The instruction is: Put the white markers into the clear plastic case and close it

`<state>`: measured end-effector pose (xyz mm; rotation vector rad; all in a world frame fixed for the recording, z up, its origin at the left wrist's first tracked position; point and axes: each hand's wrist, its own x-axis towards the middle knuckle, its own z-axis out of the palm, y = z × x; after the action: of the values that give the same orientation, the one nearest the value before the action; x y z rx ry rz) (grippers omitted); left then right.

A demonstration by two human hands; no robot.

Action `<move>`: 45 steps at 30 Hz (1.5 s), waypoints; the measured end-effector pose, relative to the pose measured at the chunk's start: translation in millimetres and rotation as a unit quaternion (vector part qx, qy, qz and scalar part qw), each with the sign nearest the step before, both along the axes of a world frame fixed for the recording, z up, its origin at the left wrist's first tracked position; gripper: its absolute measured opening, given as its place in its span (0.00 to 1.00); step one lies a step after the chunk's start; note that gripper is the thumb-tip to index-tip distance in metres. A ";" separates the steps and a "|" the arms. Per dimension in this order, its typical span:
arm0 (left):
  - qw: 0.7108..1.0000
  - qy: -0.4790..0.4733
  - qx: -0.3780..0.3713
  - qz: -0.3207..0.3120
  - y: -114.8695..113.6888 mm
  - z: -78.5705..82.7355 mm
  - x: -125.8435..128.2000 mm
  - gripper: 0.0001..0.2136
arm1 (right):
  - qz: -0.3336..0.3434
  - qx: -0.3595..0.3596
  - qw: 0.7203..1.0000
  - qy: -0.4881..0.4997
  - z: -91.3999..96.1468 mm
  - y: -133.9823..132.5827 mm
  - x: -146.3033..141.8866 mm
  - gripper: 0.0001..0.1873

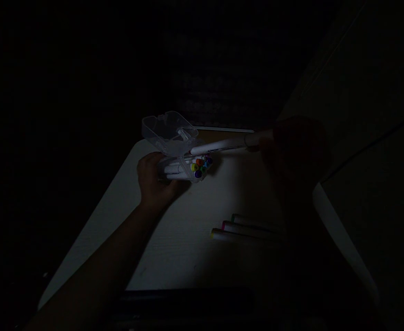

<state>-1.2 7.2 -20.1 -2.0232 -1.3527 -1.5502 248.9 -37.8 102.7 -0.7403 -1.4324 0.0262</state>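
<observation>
My left hand is wrapped round a clear plastic marker case, whose hinged lid stands raised. Inside lie several white markers, their coloured ends in yellow, orange, purple, green and blue facing right. My right hand, deep in shadow, grips a white marker by its right end. That marker slants slightly, and its dark reddish left tip is at the upper edge of the case's mouth; I cannot tell whether they touch. Below, three more white markers, with a green end, a pink end and a yellow end, lie side by side.
Everything rests on a pale wood-grain table with rounded corners. A dark bar-like shape runs along its near edge. A thin dark cable crosses at the right. The surroundings are very dark.
</observation>
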 end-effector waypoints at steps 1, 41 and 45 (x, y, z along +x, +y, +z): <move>1.000 0.001 -0.003 0.004 0.0 0.3 0.3 0.30 | 0.000 -0.001 1.000 -0.002 0.0 -1.0 -0.3 0.10; 0.999 0.048 0.003 0.010 -3.7 5.6 1.4 0.30 | -0.013 -0.057 0.981 -0.185 -8.8 6.9 1.6 0.11; 0.999 0.044 0.007 -0.007 -2.4 7.0 2.4 0.29 | 0.003 -0.037 0.985 -0.171 -5.1 6.1 9.3 0.10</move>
<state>1.3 4.7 -13.1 -2.0712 -1.2947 -1.4530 258.3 -31.7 97.5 -0.8303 -1.7676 -0.0449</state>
